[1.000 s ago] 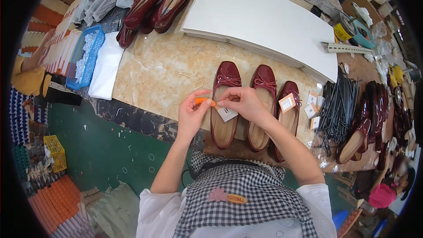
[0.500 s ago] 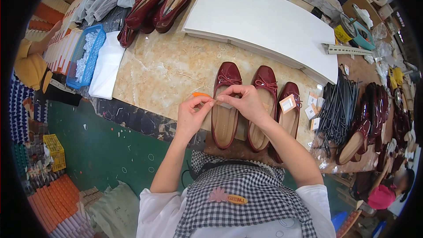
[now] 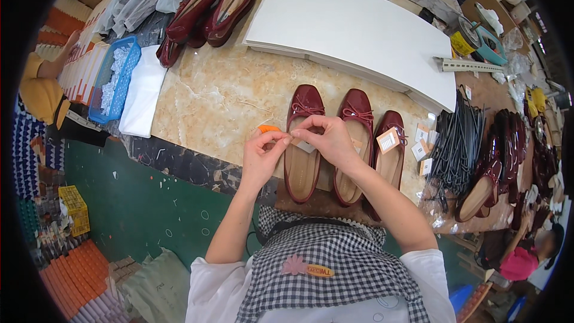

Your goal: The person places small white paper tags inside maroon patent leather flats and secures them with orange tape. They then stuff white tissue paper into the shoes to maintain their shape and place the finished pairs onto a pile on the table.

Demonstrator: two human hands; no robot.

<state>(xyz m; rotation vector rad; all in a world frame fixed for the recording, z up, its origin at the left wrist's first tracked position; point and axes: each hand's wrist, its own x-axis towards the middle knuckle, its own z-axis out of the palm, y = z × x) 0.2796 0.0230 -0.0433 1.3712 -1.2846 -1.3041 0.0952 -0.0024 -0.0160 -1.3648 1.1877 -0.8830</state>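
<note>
My left hand [image 3: 263,151] is closed in a pinch, its fingertips meeting those of my right hand above a burgundy patent ballet flat with a bow [image 3: 303,170]. What the left fingertips hold is too small to make out. A small orange piece [image 3: 268,128] shows behind the left fingers. My right hand [image 3: 332,140] is pinched too, with a small pale paper tag [image 3: 305,146] just under its fingers. Beside that shoe lies a second ballet flat [image 3: 356,106], partly covered by my right hand and forearm. A third flat [image 3: 390,158] carries a white-and-orange tag [image 3: 387,140].
Large white boards [image 3: 353,30] are stacked across the back. More burgundy flats [image 3: 232,9] stand at back left, near a blue basket [image 3: 122,72] and white sheets [image 3: 142,93]. Dark ties [image 3: 457,140] and more shoes [image 3: 478,194] lie right. Another person's arm shows far left.
The pale tag under my right fingers shows more fully now. Both hands stay pinched together at the same spot. The view has shifted slightly.
</note>
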